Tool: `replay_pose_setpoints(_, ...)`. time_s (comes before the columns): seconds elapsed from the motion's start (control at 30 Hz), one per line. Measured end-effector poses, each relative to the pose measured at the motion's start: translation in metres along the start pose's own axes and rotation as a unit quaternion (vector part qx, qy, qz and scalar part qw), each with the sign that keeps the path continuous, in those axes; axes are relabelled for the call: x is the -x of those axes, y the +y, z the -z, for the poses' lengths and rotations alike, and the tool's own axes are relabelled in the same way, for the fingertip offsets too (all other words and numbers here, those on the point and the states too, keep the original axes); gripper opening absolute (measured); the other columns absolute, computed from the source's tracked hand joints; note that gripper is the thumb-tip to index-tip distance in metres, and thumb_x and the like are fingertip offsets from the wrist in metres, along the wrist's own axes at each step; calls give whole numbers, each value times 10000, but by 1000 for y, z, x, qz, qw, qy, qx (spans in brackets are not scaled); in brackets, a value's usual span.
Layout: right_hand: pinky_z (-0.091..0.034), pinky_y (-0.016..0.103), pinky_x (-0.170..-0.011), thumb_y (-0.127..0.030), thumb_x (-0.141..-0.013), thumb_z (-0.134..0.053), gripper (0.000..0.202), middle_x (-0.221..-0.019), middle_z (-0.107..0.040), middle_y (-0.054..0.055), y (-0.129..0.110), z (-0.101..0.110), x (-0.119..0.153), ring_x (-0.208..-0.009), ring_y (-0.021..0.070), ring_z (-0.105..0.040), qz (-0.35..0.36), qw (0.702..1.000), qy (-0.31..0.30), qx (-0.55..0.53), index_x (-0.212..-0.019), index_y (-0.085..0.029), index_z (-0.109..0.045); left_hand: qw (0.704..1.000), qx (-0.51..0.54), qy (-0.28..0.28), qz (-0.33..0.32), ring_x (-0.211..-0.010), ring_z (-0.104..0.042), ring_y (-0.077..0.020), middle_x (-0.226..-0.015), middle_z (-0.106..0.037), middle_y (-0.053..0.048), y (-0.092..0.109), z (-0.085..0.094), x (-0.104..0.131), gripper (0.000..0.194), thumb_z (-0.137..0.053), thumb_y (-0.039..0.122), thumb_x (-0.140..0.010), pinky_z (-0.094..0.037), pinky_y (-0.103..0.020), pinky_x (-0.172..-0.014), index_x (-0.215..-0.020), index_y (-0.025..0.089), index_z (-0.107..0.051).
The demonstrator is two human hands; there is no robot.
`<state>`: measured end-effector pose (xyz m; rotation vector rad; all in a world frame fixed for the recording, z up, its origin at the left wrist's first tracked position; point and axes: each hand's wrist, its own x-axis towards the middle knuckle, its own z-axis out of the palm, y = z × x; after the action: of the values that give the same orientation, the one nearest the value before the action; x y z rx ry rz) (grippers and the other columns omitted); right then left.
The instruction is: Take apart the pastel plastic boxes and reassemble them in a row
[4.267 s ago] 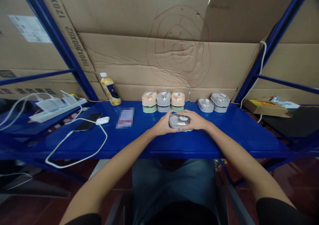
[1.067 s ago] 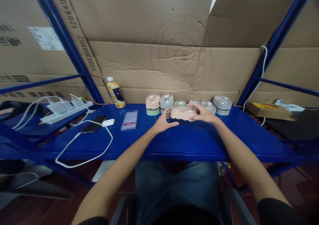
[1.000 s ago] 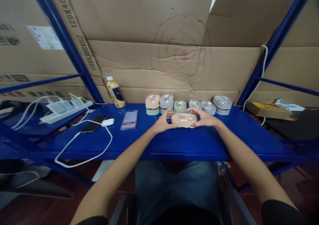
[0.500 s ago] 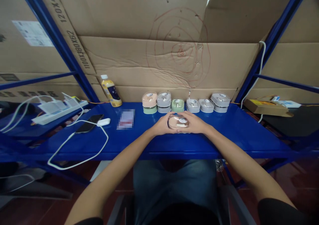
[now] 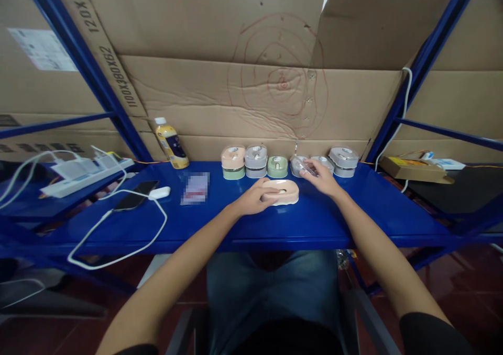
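A pink oval container [image 5: 290, 193] rests on the blue table near its front edge, its top uncovered with a dark slot in the middle. Fingers of my left hand [image 5: 253, 197] grip its left end. My right hand [image 5: 323, 178], up and to the right of it, holds a clear lid [image 5: 306, 167] by its edge, tilted, in front of a grey container. Behind stand a pink container on a green one [image 5: 233, 162], a stacked grey pair [image 5: 256, 162], a green container [image 5: 277, 167] and more grey ones [image 5: 344, 162].
On the left are a yellow bottle [image 5: 172, 143], a blurred packet [image 5: 195, 188], a phone [image 5: 136, 196] with a white cable, and a power strip [image 5: 84, 177]. An open cardboard box [image 5: 416, 170] lies at the right. Blue shelf posts frame both sides.
The clear lid has come off the pink container and moved right and back with my right hand. My left hand stays on the container's left end. The view has shifted slightly.
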<state>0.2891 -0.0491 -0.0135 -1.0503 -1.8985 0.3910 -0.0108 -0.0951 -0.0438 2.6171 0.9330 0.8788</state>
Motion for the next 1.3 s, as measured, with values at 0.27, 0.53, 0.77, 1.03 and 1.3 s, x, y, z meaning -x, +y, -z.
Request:
replay_pose_setpoints(0.27, -555, 472, -908, -609, -878, -672, 570, -1138, -736, 104, -2, -6, 1, -968, 280, -694, -7, 1000, 1, 15, -1287, -215, -630, 985, 7, 144, 99, -1255, -581, -293, -1280, -592, -131, -10, 9, -4, 420, -477, 434, -1030, -442, -475, -1161, -1237, 175, -733)
replay_pose_setpoints(0.53, -555, 502, -941, -605, -893, -654, 550, -1124, -741, 104, 1, -4, -1, -988, 291, -696, -8, 1000, 1, 21, -1282, -216, -633, 987, 3, 103, 121, -1257, -564, -301, -1221, -594, -122, -14, 9, -2, 420, -471, 459, -1024, -418, -511, -1177, -1209, 191, -737)
replay_pose_setpoints(0.77, -535, 513, -1023, -512, -817, -767, 592, -1288, -707, 117, -8, -6, 4, -1143, 313, -681, 50, 998, -46, 7, -1317, -221, -639, 998, -26, 4, 50, -1372, -501, -334, -1371, -525, -145, 6, 5, 2, 404, -544, 455, -995, -407, -496, -1195, -1255, 191, -704)
replay_pose_setpoints(1.03, -516, 484, -1056, -510, -744, -845, 681, -1308, -676, 104, -19, -16, 9, -1189, 303, -660, 135, 982, -135, -8, -1340, -246, -650, 999, -5, 22, 37, -1340, -552, -341, -1394, -526, -146, 10, -5, -1, 631, -761, 449, -832, -458, -498, -1158, -1383, 215, -564)
replay_pose_setpoints(1.3, -519, 496, -1047, -547, -719, -875, 737, -1250, -671, 113, -29, -23, 10, -1158, 302, -656, 185, 971, -151, 13, -1356, -243, -662, 990, 94, 45, 91, -1394, -522, -411, -1536, -483, -213, -1, -15, -5, 1229, -878, 379, -664, -446, -574, -1137, -1624, 202, -131)
